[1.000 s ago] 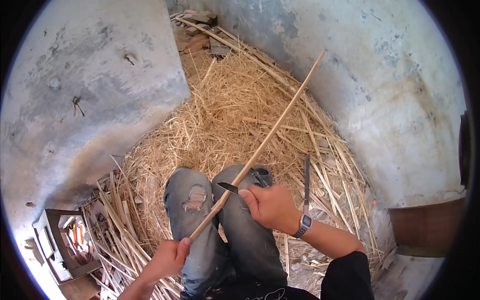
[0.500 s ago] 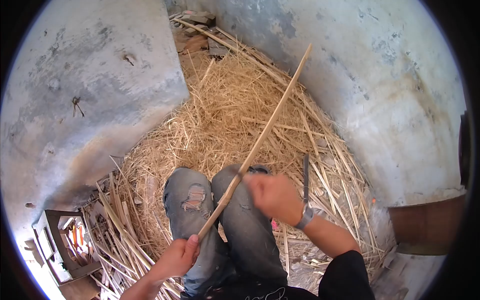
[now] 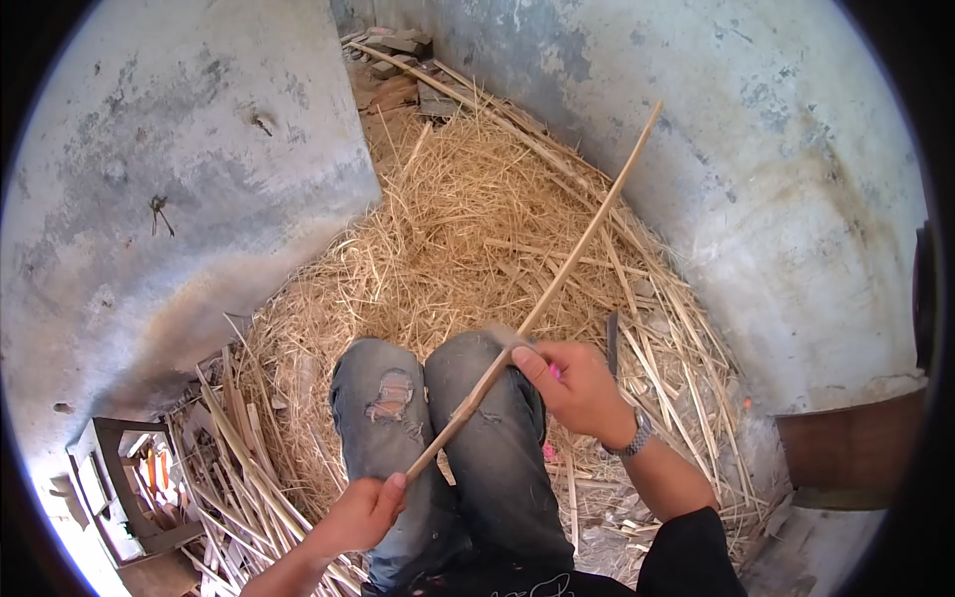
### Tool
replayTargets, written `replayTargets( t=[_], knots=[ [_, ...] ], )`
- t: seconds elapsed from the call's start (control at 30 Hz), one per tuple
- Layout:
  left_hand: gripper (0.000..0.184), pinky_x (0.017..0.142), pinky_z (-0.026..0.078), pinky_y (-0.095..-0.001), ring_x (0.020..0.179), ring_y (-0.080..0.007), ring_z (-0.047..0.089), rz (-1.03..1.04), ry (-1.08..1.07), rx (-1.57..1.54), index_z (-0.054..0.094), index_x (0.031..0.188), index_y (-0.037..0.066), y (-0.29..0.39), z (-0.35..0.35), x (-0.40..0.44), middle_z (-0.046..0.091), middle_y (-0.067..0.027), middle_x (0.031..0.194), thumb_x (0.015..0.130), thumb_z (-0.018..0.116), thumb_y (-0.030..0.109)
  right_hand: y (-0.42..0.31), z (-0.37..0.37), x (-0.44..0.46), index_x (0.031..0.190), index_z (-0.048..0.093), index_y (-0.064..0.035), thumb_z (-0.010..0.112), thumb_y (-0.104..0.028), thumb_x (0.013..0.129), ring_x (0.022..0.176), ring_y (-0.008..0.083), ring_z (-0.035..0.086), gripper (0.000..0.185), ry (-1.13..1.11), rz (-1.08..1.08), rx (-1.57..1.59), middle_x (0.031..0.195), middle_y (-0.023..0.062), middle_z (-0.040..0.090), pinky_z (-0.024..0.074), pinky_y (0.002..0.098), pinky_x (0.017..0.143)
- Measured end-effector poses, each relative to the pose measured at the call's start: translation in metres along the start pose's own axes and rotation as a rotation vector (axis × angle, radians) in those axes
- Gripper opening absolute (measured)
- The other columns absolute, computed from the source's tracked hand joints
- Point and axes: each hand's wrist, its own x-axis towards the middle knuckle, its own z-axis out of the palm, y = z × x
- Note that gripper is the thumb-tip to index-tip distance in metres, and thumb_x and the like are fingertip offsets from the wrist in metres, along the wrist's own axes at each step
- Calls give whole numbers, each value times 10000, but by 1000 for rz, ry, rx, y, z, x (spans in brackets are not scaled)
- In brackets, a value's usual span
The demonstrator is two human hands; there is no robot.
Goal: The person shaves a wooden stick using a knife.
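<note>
Two weathered plaster walls bound the space: the left wall [image 3: 179, 129] ends in a corner jutting toward the middle, and the right wall [image 3: 766, 199] slants along the other side, so the gap between them narrows toward the rubble [image 3: 398, 45] at the back. A broad heap of shavings [image 3: 448, 219] covers most of the floor ahead. Loose strips [image 3: 686, 398] crowd the right edge and more bundled strips [image 3: 239, 448] the left, but the air above the heap is open, leaving both arms room. The worn jeans [image 3: 502, 473], ripped at one knee, stand side by side in front.

A long stick [image 3: 548, 294] crosses diagonally over the thighs, its near end low between the hands and the body, its far tip raised in front of the right wall, with nothing pressing on it there. The right hand [image 3: 575, 390] is curled in a fist against the stick's middle, a knife [image 3: 505, 336] in it showing only as a blur. The left hand [image 3: 366, 512] is closed around the near end, thumb on top. A watch [image 3: 638, 435] circles the right wrist.
</note>
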Motion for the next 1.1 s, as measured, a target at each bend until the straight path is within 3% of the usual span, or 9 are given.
replayTargets(
  t=[0.07,0.1,0.43,0.73,0.83,0.9,0.93,1.0,1.1],
  knots=[
    [665,482,364,-293,487,-110,416,12,20,52,445,629,76,2,0,-4,433,3,558,1111,359,527,1,-3,0,851,744,-23,763,-480,907,488,185,518,460,211,-67,54,566,79,574,432,324,522],
    [675,490,382,-303,491,-120,440,27,39,106,466,624,62,3,0,-5,461,-8,554,1114,360,515,2,-5,0,850,738,-23,835,-497,829,501,140,519,484,210,-43,1,580,41,594,420,319,507],
    [676,518,419,-340,500,-154,477,63,145,290,525,636,28,-1,6,-18,506,-32,541,1114,387,486,28,-5,18,806,721,-31,832,-526,833,499,133,506,509,383,8,-16,550,12,531,407,325,492],
    [597,502,398,-386,477,-215,424,20,228,368,562,689,-20,3,2,-34,475,-105,512,1094,484,412,52,-40,42,861,709,0,652,-481,998,496,227,518,504,551,17,-78,546,97,535,418,378,513],
    [547,500,405,-402,458,-227,458,29,278,400,584,712,-32,7,7,-36,479,-136,508,1077,527,372,63,-33,43,867,695,3,569,-412,1053,516,291,580,472,584,-7,-108,565,160,556,434,404,524],
    [494,507,418,-425,451,-291,506,-21,306,425,602,737,-35,10,14,-35,491,-176,516,1065,545,329,59,-10,32,840,677,-12,500,-340,1081,553,386,615,444,566,-85,-197,596,223,575,451,450,525],
    [494,507,418,-425,451,-291,506,-23,303,423,602,737,-35,9,18,-34,491,-176,516,1065,545,329,55,-1,26,840,677,-12,500,-340,1081,553,386,615,444,564,-82,-198,596,223,575,451,450,525],
    [471,523,472,-517,523,-467,590,25,366,514,616,745,12,6,25,-34,557,-222,544,1047,564,370,42,13,12,823,668,-32,499,-322,1076,568,446,606,421,437,-40,-170,612,242,583,459,496,522],
    [443,553,490,-545,571,-486,610,67,395,536,614,761,20,0,32,-32,578,-235,569,1043,561,357,36,27,-3,839,671,-18,530,-321,1070,495,401,566,407,333,-107,-138,564,214,526,423,455,483]
  ],
)
